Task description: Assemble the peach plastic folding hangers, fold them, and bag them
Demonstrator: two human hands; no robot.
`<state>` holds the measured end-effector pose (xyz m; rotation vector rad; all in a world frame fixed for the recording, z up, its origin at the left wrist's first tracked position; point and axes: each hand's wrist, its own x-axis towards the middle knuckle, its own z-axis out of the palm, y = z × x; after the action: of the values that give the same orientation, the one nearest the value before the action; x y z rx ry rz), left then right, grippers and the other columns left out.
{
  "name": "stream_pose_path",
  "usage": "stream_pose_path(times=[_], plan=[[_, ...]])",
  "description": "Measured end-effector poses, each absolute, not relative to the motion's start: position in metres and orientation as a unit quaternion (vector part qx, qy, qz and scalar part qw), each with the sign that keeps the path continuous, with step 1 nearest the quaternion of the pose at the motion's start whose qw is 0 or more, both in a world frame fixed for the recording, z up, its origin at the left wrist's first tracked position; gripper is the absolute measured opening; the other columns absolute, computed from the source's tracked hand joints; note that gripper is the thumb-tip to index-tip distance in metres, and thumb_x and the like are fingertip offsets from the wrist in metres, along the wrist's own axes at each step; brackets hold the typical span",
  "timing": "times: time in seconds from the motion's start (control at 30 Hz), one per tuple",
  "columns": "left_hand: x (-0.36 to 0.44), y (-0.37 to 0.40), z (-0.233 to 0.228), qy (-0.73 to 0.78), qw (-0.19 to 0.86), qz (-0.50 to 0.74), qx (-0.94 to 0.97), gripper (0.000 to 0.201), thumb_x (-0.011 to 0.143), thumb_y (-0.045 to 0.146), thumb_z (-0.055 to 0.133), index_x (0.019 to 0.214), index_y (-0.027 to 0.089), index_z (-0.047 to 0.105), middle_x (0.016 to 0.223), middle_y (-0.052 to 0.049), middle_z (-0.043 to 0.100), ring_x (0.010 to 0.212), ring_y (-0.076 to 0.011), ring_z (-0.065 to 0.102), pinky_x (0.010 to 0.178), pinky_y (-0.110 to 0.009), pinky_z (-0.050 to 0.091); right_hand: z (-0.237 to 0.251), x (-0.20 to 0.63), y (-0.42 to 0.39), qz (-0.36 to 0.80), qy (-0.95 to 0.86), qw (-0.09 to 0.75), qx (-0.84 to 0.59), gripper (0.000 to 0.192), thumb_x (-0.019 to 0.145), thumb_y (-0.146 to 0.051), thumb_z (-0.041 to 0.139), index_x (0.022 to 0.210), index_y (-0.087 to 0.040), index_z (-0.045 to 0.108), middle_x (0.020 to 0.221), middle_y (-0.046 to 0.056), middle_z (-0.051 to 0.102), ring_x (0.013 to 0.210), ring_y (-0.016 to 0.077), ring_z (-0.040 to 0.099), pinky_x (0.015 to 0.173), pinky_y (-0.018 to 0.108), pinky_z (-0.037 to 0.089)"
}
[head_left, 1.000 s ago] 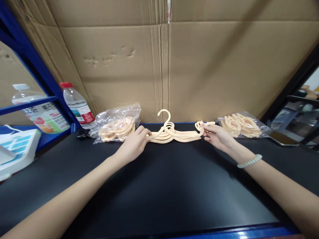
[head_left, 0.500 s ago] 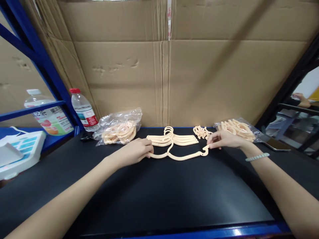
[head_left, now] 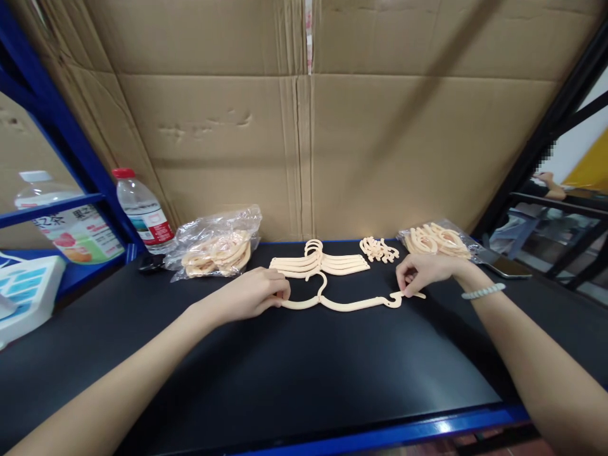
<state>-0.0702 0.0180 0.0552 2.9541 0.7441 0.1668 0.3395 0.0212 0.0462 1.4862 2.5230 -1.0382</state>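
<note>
A cream clothes hanger (head_left: 351, 306) lies on the black tabletop, its hook turned toward the back. The left end of this hanger is between the fingers of my left hand (head_left: 254, 292), which partly hides it. My right hand (head_left: 425, 272) pinches a small cream hooked piece (head_left: 395, 300) that meets the hanger's right end; a thin straight part of it sticks out past my fingertips. Just behind lies a stack of similar hangers (head_left: 344, 263). A small pile of loose cream pieces (head_left: 379, 248) sits to the right of the stack.
Clear bags of cream parts lie at left (head_left: 218, 253) and right (head_left: 439, 240). A red-capped bottle (head_left: 147, 218) stands by the blue frame (head_left: 71, 120). A phone (head_left: 506, 267) lies at right. Cardboard (head_left: 228, 145) walls the back. Another person's arm (head_left: 551, 187) shows far right.
My right hand has turned the small hooked piece, so its straight part now points right instead of up toward the back. My left hand keeps its hold. The view has shifted slightly.
</note>
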Motion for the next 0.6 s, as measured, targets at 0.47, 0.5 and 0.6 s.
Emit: stream_pose_path(times=[0.47,0.5,0.6], plan=[[-0.068,0.006,0.062,0.284,0.066,0.032,0.956,0.010,0.079,0.013,0.051,0.080,0.019,0.060,0.084,-0.002,0.063,0.076,-0.0164,0.058,0.067,-0.025,0.042,0.050,0.339,0.015,-0.342,0.774,0.043,0.530,0.032,0.061,-0.045,0.073,0.067,-0.014,0.069,0.056,0.000,0.058,0.054,0.0104,0.046,0.050,0.023,0.029],[-0.068,0.005,0.063,0.289,0.061,0.031,0.955,0.010,0.076,0.013,0.053,0.081,0.019,0.060,0.084,-0.002,0.063,0.075,-0.0164,0.058,0.066,-0.025,0.042,0.051,0.339,0.014,-0.339,0.774,0.033,0.534,0.033,0.061,-0.045,0.074,0.069,-0.014,0.069,0.057,0.001,0.060,0.054,0.0109,0.047,0.049,0.023,0.030],[-0.067,0.004,0.068,0.309,0.042,0.044,0.949,0.014,0.073,0.015,0.055,0.085,0.019,0.061,0.089,-0.002,0.064,0.076,-0.0168,0.059,0.065,-0.025,0.043,0.050,0.339,0.008,-0.311,0.780,-0.018,0.542,0.034,0.062,-0.046,0.073,0.075,-0.015,0.069,0.061,0.002,0.062,0.057,0.0126,0.052,0.051,0.023,0.035]])
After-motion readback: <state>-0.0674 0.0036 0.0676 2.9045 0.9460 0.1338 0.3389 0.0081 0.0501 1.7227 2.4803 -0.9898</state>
